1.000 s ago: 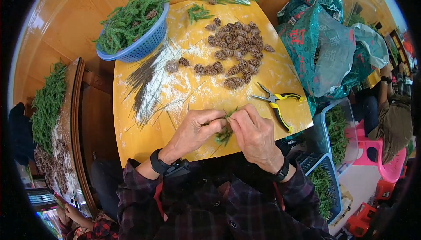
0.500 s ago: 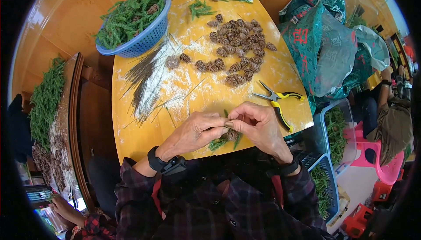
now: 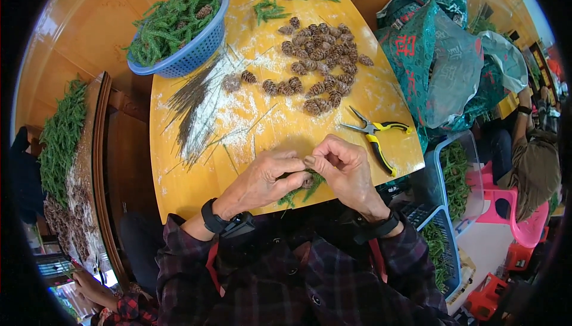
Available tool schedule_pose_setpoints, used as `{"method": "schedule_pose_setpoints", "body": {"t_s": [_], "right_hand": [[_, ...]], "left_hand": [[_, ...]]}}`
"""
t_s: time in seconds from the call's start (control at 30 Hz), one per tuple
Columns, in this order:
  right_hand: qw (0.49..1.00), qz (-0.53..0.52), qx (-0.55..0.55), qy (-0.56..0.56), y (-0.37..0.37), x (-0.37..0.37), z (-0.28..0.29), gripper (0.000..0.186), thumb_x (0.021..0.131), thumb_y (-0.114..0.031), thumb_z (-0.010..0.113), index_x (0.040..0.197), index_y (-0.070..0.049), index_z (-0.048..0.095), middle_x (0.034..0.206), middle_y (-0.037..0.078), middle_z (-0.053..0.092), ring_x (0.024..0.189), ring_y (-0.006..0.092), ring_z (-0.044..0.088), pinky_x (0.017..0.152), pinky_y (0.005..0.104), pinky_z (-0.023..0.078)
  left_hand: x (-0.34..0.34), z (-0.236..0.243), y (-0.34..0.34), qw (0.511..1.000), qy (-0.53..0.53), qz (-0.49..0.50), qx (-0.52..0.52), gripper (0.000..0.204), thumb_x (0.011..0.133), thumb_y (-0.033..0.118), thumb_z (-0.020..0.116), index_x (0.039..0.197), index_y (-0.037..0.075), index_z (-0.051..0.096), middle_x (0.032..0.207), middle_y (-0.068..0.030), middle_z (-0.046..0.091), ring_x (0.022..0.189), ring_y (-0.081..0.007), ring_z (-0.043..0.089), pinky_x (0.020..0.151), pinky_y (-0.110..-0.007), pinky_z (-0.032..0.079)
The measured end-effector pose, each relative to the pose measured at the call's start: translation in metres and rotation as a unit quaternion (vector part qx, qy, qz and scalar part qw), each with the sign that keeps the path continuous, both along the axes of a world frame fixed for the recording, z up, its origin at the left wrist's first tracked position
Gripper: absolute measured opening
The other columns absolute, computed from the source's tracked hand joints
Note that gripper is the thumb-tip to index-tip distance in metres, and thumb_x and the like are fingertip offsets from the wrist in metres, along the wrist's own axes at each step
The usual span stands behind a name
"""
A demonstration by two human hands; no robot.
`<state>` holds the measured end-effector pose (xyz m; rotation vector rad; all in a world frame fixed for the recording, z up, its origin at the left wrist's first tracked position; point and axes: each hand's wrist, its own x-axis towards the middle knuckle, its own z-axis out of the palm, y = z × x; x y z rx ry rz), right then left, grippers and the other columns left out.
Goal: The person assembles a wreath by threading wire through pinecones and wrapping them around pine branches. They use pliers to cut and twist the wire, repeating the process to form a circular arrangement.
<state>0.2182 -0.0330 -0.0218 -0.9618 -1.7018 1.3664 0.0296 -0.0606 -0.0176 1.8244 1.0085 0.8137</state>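
Close to the table's near edge, my left hand (image 3: 271, 174) pinches an artificial green sprig (image 3: 312, 188) with a small pine cone (image 3: 307, 180) on it. The sprig hangs below the fingers, and its upper part is hidden by them. My right hand (image 3: 345, 168) is closed in a pinch beside the left fingertips; whatever lies between its thumb and forefinger is too small to make out. Yellow-and-black needle-nose pliers (image 3: 370, 129) lie with jaws apart beyond my right hand. A heap of pine cones (image 3: 325, 46) covers the table farther off. Dark thin wires (image 3: 193, 102) lie at left.
White powdery bits dust the yellow table (image 3: 179, 186). A blue basket (image 3: 196, 46) of green sprigs overhangs its far-left corner. Teal plastic bags (image 3: 411, 58) crowd the right side, above a clear bin (image 3: 473, 207) and a blue crate (image 3: 454, 260). Other people sit at both sides.
My right fingers have shifted slightly up, still pinching beside the left ones. The green tip that stuck up above my fingers no longer shows. The pliers and cone heap lie as before.
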Motion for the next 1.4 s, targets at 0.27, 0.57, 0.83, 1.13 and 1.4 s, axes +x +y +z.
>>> {"method": "schedule_pose_setpoints", "body": {"t_s": [0.27,0.57,0.83,1.13,1.4], "right_hand": [[0.967,0.119,-0.205,0.097,0.014,0.006,0.012,0.009,0.085,-0.007,0.065,0.083,-0.001,0.059,0.076,-0.005,0.055,0.069,0.0013,0.046,0.058,0.0188,0.038],[0.976,0.176,-0.117,0.059,0.013,0.008,0.007,0.01,0.084,-0.009,0.067,0.085,-0.003,0.059,0.077,-0.005,0.055,0.07,0.0025,0.046,0.06,0.0183,0.038],[0.989,0.083,-0.106,0.069,0.006,-0.002,0.001,0.012,0.086,-0.009,0.065,0.081,-0.003,0.057,0.068,-0.007,0.047,0.062,0.0003,0.039,0.052,0.0175,0.032],[0.965,0.111,-0.2,0.127,0.012,0.003,-0.004,0.01,0.086,-0.012,0.066,0.086,-0.003,0.062,0.072,-0.005,0.055,0.063,0.0015,0.044,0.054,0.0181,0.035],[0.971,0.108,0.212,0.008,0.019,0.002,0.011,0.013,0.072,-0.006,0.073,0.083,-0.004,0.065,0.084,0.003,0.059,0.07,0.0157,0.053,0.066,0.0281,0.043]], "left_hand": [[-0.009,0.002,-0.004,0.967,-0.171,-0.01,-0.186,0.02,0.086,0.016,0.063,0.089,-0.004,0.064,0.068,-0.0025,0.057,0.06,-0.0086,0.048,0.053,-0.026,0.038],[-0.011,0.006,-0.003,0.96,-0.15,-0.04,-0.234,0.023,0.086,0.02,0.063,0.088,-0.003,0.064,0.067,-0.0006,0.054,0.06,-0.0082,0.045,0.054,-0.026,0.036],[-0.005,-0.004,-0.002,0.997,-0.06,0.007,-0.042,0.014,0.085,0.012,0.061,0.09,0.0,0.064,0.065,-0.0037,0.047,0.06,-0.0133,0.045,0.055,-0.027,0.036],[-0.008,-0.001,-0.004,0.968,-0.162,0.027,-0.191,0.015,0.086,0.012,0.059,0.088,-0.003,0.064,0.072,-0.0036,0.058,0.068,-0.0106,0.053,0.063,-0.025,0.041],[-0.01,0.007,-0.012,0.89,-0.266,0.067,-0.365,0.025,0.084,0.021,0.063,0.092,-0.002,0.066,0.077,-0.0046,0.062,0.073,-0.0103,0.057,0.068,-0.024,0.044]]}}
